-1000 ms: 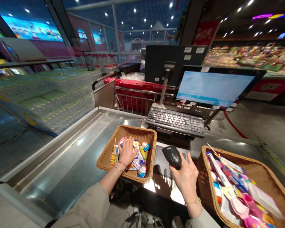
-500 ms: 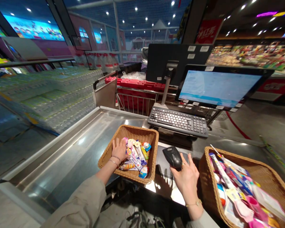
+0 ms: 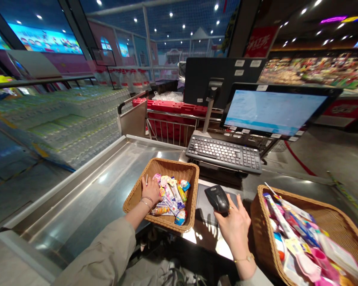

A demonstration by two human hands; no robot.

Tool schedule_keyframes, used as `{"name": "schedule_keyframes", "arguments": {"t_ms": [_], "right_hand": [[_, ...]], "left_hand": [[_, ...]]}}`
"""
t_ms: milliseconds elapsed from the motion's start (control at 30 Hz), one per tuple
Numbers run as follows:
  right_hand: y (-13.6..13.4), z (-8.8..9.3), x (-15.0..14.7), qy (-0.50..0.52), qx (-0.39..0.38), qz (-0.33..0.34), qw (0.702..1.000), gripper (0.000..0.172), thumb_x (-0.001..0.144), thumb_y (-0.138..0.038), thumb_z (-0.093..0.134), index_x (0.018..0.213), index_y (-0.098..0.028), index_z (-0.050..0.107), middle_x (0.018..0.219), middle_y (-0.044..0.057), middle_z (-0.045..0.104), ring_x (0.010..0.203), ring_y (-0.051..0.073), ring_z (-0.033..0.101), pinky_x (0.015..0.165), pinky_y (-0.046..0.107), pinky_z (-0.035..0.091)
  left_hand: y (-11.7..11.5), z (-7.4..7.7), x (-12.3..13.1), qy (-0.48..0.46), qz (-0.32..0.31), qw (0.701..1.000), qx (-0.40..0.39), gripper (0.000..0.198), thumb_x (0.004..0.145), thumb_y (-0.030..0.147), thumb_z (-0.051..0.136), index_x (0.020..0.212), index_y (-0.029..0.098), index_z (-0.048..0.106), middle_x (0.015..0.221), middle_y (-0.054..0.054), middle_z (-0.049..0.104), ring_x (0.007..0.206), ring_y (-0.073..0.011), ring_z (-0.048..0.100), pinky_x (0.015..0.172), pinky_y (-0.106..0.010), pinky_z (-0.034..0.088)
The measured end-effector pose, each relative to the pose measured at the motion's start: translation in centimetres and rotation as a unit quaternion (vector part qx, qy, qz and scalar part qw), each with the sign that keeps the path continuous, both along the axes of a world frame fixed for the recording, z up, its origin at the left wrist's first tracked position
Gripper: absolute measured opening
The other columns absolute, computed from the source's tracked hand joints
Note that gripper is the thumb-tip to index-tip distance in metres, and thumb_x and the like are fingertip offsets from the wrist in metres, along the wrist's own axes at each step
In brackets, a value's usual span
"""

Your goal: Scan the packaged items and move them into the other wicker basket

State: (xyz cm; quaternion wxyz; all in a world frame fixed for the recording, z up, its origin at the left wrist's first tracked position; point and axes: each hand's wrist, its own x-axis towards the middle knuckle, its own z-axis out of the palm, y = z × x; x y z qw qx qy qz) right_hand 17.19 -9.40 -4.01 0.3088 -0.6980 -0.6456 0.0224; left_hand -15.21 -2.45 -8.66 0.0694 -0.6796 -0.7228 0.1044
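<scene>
My left hand (image 3: 150, 190) is inside the left wicker basket (image 3: 131, 197), at its left side. Its fingers are curled in, and a thin white stick (image 3: 146, 178) pokes up from them; whatever is at its lower end is hidden. Beside the hand lies a pile of small wrapped sweets (image 3: 173, 194), with a few blue-and-white round packs among them. My right hand (image 3: 234, 222) grips a black handheld barcode scanner (image 3: 217, 198) between thumb and fingers. The scanner is above the counter, just right of that basket, its head pointing up and left.
At right stands a second wicker basket (image 3: 337, 214) holding assorted packaged goods. A keyboard (image 3: 223, 153) and a lit monitor (image 3: 274, 109) are behind the scanner. The metal counter (image 3: 86, 198) has a raised rim at left. A shopping cart (image 3: 167, 125) stands beyond.
My left hand's fingers have curled in, and a white stick now shows above them. The right hand and the scanner have hardly moved.
</scene>
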Motion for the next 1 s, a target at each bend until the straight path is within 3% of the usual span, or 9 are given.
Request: {"name": "schedule_keyframes", "arguments": {"t_ms": [300,467,733,1000], "right_hand": [[-0.3,-0.1,0.5,0.001,0.009,-0.011,1.0,0.056,0.073,-0.04,0.049,0.12,-0.014,0.06,0.13,0.014,0.059,0.137,0.032,0.034,0.103,0.049,0.033],[-0.6,0.4,0.6,0.002,0.006,-0.008,1.0,0.049,0.072,-0.037,0.05,0.114,-0.016,0.063,0.129,0.011,0.061,0.137,0.032,0.033,0.103,0.049,0.032],[-0.8,0.1,1.1,-0.012,0.011,-0.011,1.0,0.05,0.072,-0.037,0.052,0.115,-0.013,0.062,0.133,0.012,0.058,0.137,0.032,0.033,0.101,0.048,0.033],[-1.2,1.0,1.1,-0.029,0.019,-0.003,0.999,0.036,0.073,-0.035,0.054,0.101,-0.017,0.066,0.134,0.011,0.057,0.138,0.033,0.032,0.103,0.049,0.031]], "left_hand": [[-0.3,0.3,0.2,-0.01,-0.021,0.999,0.022,0.07,0.064,0.042,0.066,0.126,0.012,0.056,0.126,-0.022,0.061,0.132,-0.0422,0.038,0.114,-0.06,-0.006],[-0.3,1.0,0.4,-0.076,-0.065,0.993,0.063,0.073,0.066,0.038,0.064,0.132,0.012,0.049,0.132,-0.019,0.057,0.135,-0.0375,0.036,0.116,-0.058,-0.007],[0.0,3.5,2.5,-0.14,-0.144,0.975,0.099,0.078,0.072,0.045,0.065,0.14,0.016,0.04,0.146,-0.014,0.046,0.141,-0.0317,0.03,0.116,-0.057,-0.012],[0.3,5.1,5.7,-0.184,-0.228,0.936,0.195,0.087,0.072,0.046,0.068,0.146,0.016,0.032,0.144,-0.016,0.047,0.139,-0.0341,0.034,0.115,-0.065,0.002]]}}
